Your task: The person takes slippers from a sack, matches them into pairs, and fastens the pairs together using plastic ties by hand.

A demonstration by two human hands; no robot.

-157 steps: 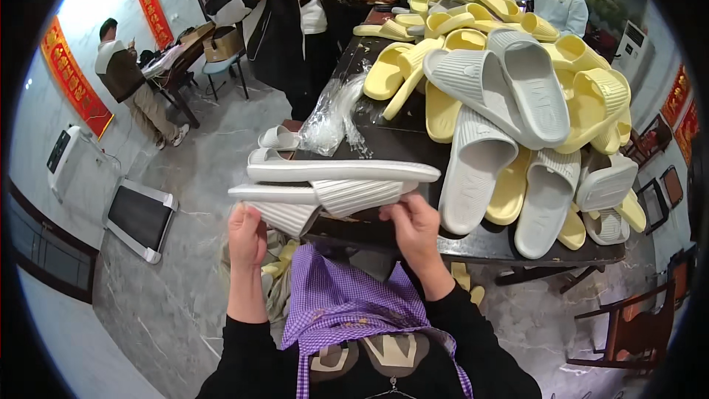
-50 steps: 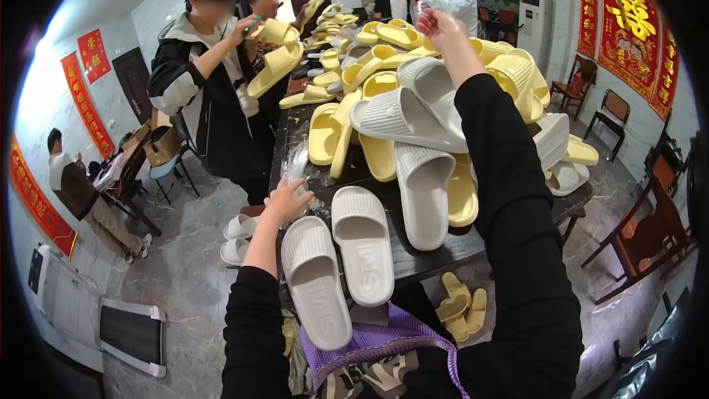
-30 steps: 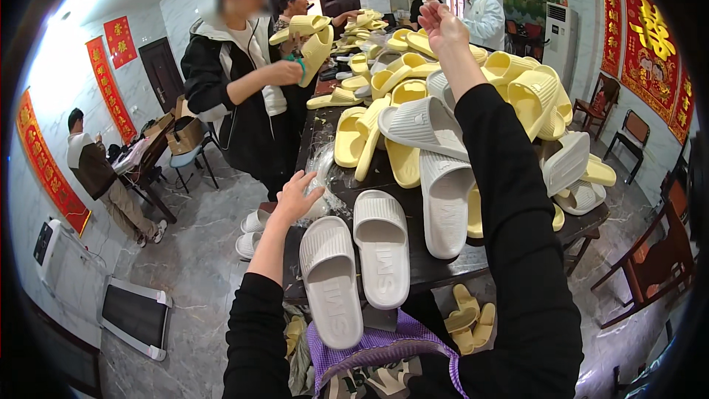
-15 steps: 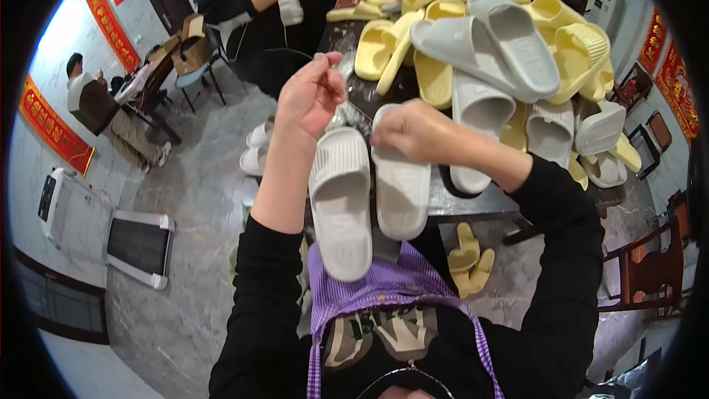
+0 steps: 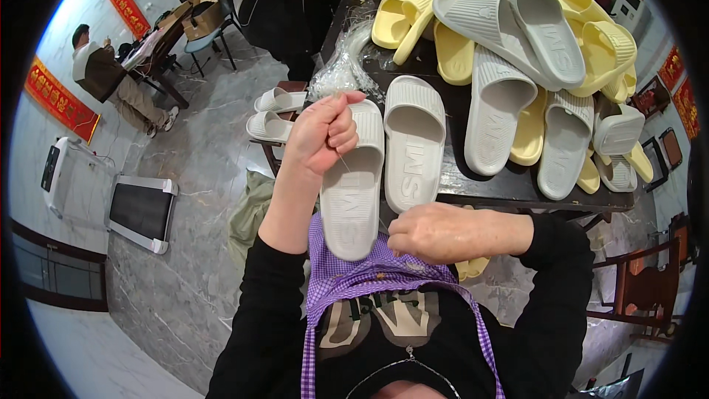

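Note:
Two grey-white slide slippers lie side by side at the table's front edge, the left slipper [image 5: 351, 210] overhanging toward my apron, the right slipper [image 5: 413, 144] just beside it. Over the left slipper's strap, my left hand [image 5: 325, 129] is closed in a pinch; a thin clear strand [image 5: 346, 166] seems to trail below its fingers. My right hand [image 5: 436, 233] is closed below the right slipper's heel, close to my apron, and its fingertips hide whatever they hold. A bundle of clear plastic strands [image 5: 343, 66] lies on the table beyond my left hand.
Grey slippers [image 5: 502, 111] and yellow slippers [image 5: 454, 52] are heaped on the dark table [image 5: 454, 188] at right and far side. A pair of white slippers [image 5: 269, 127] sits on a stool at left. Another person [image 5: 273, 15] stands across; someone sits farther left near a treadmill [image 5: 140, 210].
My right hand has moved from the right slipper's strap down toward my apron. My left hand has come lower over the left slipper's strap. The view has shifted slightly.

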